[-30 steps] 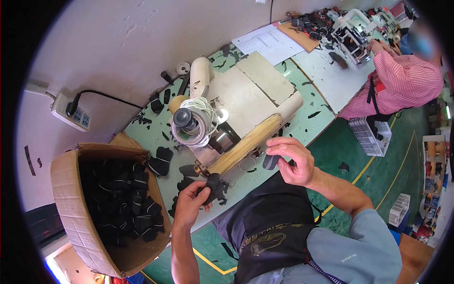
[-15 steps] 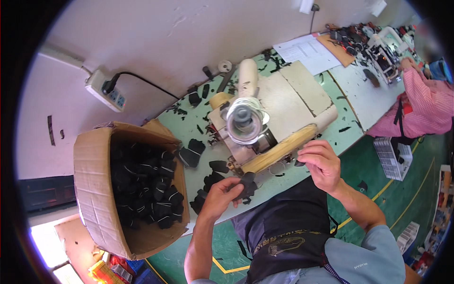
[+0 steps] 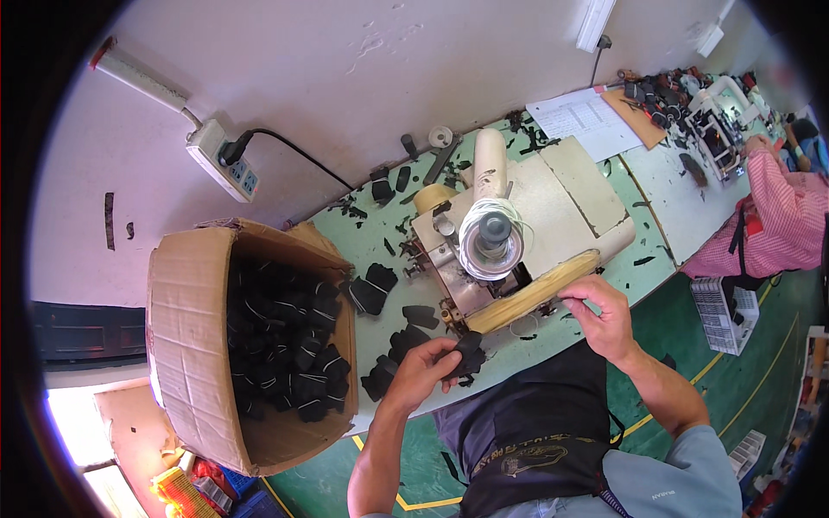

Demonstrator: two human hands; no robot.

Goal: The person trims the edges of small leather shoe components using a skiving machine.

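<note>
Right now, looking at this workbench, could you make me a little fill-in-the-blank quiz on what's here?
1. The left hand holds a ____ piece.
2. The box beside the machine is made of ____.
3. The cord coiled over the machine is ____.
4. The floor is green, with ____ lines.

Missing words: black; cardboard; white; yellow.
</note>
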